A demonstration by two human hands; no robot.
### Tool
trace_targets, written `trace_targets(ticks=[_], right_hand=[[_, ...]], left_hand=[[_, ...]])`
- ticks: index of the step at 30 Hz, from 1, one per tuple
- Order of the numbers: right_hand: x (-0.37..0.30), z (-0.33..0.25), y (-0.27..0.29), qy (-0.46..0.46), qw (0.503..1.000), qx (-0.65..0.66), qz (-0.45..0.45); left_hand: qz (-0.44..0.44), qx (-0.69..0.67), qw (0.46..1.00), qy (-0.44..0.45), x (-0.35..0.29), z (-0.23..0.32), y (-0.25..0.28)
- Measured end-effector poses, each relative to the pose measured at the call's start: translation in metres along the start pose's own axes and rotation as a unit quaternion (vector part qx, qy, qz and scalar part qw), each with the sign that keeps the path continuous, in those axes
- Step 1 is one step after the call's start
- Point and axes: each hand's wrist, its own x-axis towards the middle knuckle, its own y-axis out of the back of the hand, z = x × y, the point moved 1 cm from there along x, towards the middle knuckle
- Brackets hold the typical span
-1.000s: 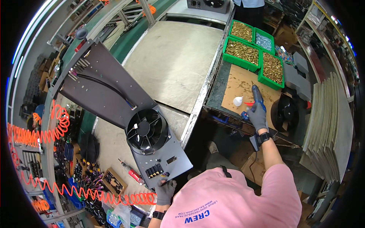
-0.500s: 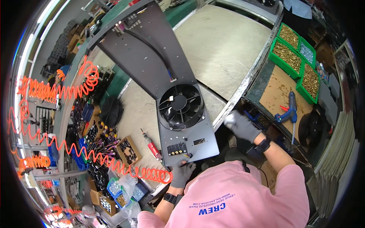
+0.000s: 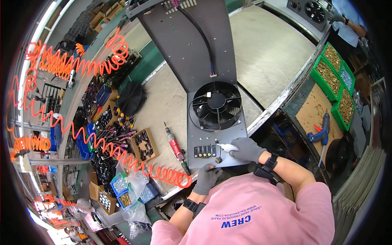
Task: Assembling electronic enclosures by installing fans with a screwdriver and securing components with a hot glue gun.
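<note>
My right hand (image 3: 247, 150), in a grey glove, holds a small white squeeze bottle (image 3: 229, 147) tilted sideways. The bottle's nozzle points left, over the grey metal panel (image 3: 241, 161), close beside a black terminal block (image 3: 205, 151) with brass-coloured screws. At the panel's front edge is my gloved left hand (image 3: 207, 179), its fingers partly apart and touching the edge below a small dark connector (image 3: 218, 160) on wires. Behind the block a round black fan (image 3: 217, 104) sits on the panel. A taller metal plate (image 3: 194, 49) with a black cable extends from its far side.
Left of the panel lie a red screwdriver (image 3: 174, 147), a carton of small black parts (image 3: 144, 145) and an orange coiled hose (image 3: 163, 173). At right are green bins of screws (image 3: 329, 75) and a blue glue gun (image 3: 321, 132). Another person's hand (image 3: 337, 18) is at the far right.
My right hand has come left from beyond the panel's right side, bringing the white bottle over the panel near the terminal block. My left hand stays at the front edge. The view has shifted.
</note>
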Motion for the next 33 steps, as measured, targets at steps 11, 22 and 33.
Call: trace_targets(ticks=[11, 22, 33], right_hand=[[0.009, -0.004, -0.002, -0.016, 1.000, -0.006, -0.020], [0.002, 0.000, 0.002, -0.047, 0.998, 0.024, -0.022], [-0.036, 0.135, 0.032, -0.171, 0.845, 0.259, 0.436]], left_hand=[[0.013, -0.028, 0.999, 0.014, 0.004, -0.002, 0.000], [0.005, -0.033, 0.999, 0.014, 0.005, -0.006, 0.006], [-0.002, 0.055, 0.998, -0.033, -0.005, 0.006, 0.008]])
